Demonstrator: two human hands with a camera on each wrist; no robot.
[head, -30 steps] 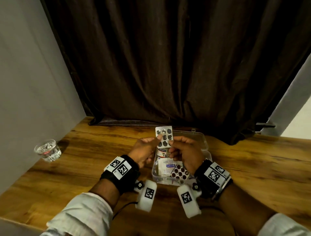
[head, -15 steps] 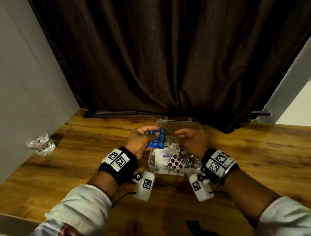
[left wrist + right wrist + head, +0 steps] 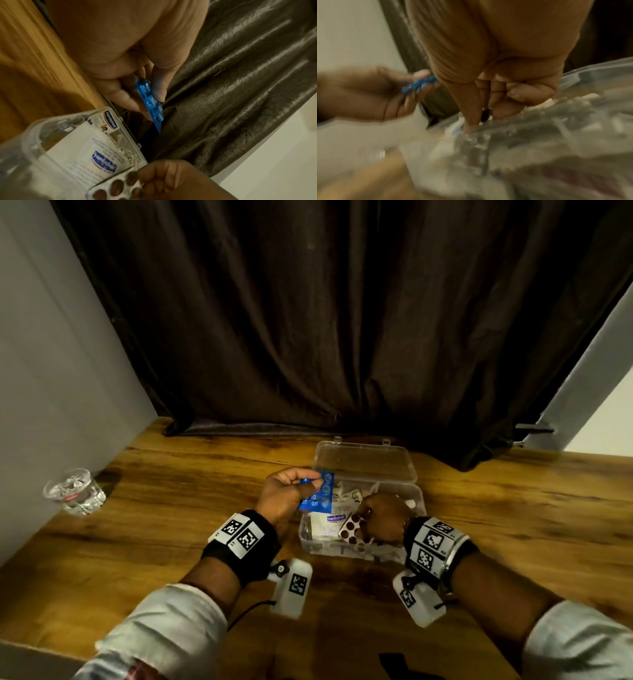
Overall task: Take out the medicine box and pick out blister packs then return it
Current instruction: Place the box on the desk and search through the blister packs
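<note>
The clear plastic medicine box (image 3: 419, 498) stands open on the wooden table, its lid (image 3: 363, 460) tipped back toward the curtain. Inside lie white plaster packets (image 3: 102, 159) and loose foil strips. My left hand (image 3: 308, 484) hovers just left of the box and pinches a blue blister pack (image 3: 322, 493) (image 3: 150, 102) between thumb and fingers. My right hand (image 3: 364, 517) is down inside the box. Its thumb and forefinger pinch the edge of a silver blister pack with brown pills (image 3: 351, 532) (image 3: 116, 186) (image 3: 485, 115).
A glass of water (image 3: 73, 491) stands at the table's left side near the grey wall. A dark curtain (image 3: 342, 337) hangs right behind the box. Bare wood lies in front and to the right. A small black object (image 3: 394, 662) shows at the near edge.
A second ago both hands held up a silver blister pack. Now the left hand holds a blue pack, and the right hand has dropped into the box onto the brown-pill pack.
</note>
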